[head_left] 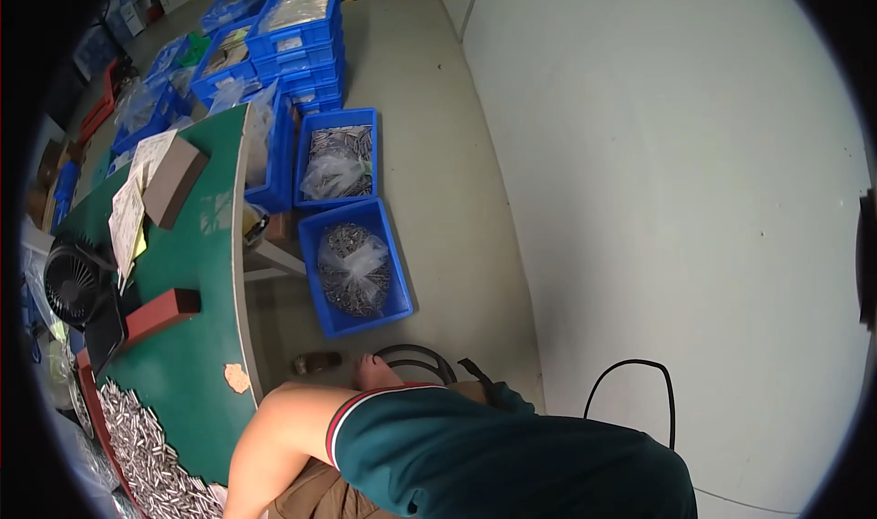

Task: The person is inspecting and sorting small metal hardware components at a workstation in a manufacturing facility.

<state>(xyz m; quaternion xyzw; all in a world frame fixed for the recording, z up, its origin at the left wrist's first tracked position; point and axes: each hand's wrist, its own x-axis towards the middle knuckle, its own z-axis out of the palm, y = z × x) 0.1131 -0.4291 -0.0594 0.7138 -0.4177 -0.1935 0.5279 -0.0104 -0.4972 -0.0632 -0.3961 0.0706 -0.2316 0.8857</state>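
Neither of my hands shows in the head view. My right arm (283, 428), in a dark green sleeve (475, 455) with a red and white cuff band, bends at the elbow by the table edge. Its forearm runs out past the lower edge, so the hand and anything in it are hidden. Nearest to that forearm lies a heap of small silvery metal pins (151, 446) on the green table (206, 364). A dark red bar (163, 316) and a strip of the same colour border the heap.
A black fan (75, 284), written papers (128, 217) and a grey-brown block (176, 183) occupy the table's far part. Beyond its right edge, blue crates (402, 286) with bagged metal parts stand on the floor. More crates (297, 39) are stacked behind. A pale wall (676, 181) rises at right.
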